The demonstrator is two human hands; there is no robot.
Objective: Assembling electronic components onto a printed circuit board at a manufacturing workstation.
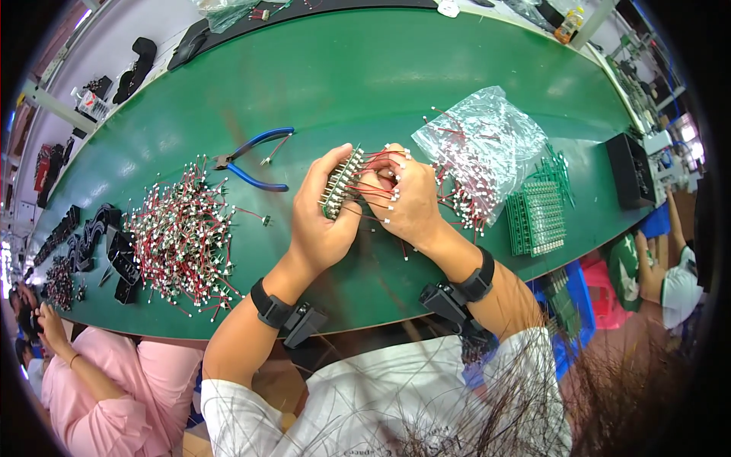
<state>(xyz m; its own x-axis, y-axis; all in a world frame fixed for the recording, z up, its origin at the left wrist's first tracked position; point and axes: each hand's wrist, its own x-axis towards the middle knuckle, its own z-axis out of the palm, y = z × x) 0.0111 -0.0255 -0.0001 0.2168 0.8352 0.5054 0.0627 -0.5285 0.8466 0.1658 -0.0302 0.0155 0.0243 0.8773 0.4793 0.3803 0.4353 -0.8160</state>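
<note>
My left hand (316, 221) is wrapped around a green circuit board panel (340, 185), held tilted above the table. Rows of small metal-and-white parts line the panel, and red and black wires (371, 190) with white plugs stick out from its right side. At those wires my right hand (417, 199) has its fingers curled together; what sits between its fingertips is partly hidden. Left of my hands lies a big heap of small wired parts (183, 236). Blue-handled cutting pliers (263, 138) rest open beyond it, beside a single wired piece (276, 151).
On the right, a clear plastic bag (495, 126) lies by loose red wires with white plugs (470, 199). Beside it are stacked green boards (539, 221), green strips (558, 174) and a black bin (628, 171). Black trays (122, 255) stand far left; a person in pink (114, 388) sits there.
</note>
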